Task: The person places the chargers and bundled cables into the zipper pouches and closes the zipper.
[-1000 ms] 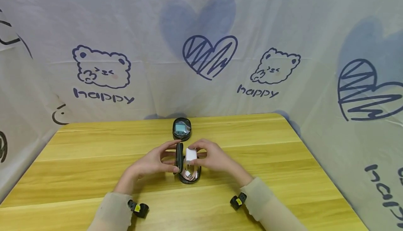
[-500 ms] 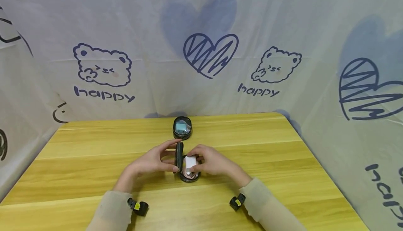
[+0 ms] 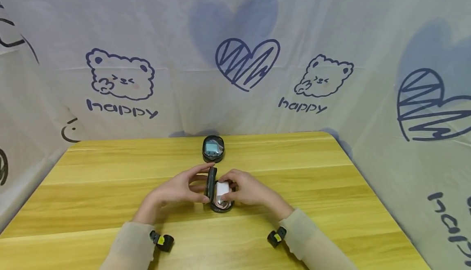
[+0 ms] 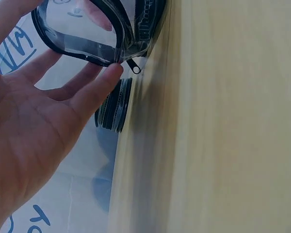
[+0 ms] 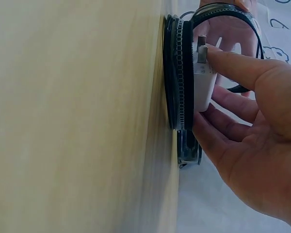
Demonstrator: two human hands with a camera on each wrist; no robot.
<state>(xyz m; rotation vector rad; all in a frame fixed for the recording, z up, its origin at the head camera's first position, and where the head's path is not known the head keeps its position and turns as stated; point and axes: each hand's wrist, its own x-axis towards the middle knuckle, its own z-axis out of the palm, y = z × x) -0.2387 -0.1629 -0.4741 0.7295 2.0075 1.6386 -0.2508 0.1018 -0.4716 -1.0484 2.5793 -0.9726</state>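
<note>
My left hand [image 3: 180, 186] holds up the clear, black-rimmed lid [image 3: 211, 185] of a small zip case [image 3: 222, 210], thumb and fingertips at its rim. In the left wrist view a zipper pull [image 4: 134, 67] hangs near the thumb. My right hand [image 3: 252, 188] pinches a white wall charger [image 3: 222, 189] by its sides, inside the case's opening. Two flat metal prongs [image 5: 202, 51] stick out of the charger in the right wrist view. A pale pink cable [image 3: 218, 206] lies coiled in the case, partly hidden beneath the charger.
Behind the hands, a second round case [image 3: 213, 149] with a light blue item in it stands near the far edge of the wooden table [image 3: 110, 172]. A printed cloth [image 3: 184, 98] hangs around the table's back and sides.
The right hand has lowered the white charger into the case, onto the coiled cable. The left hand keeps holding the lid upright, with only a slight shift to the right.
</note>
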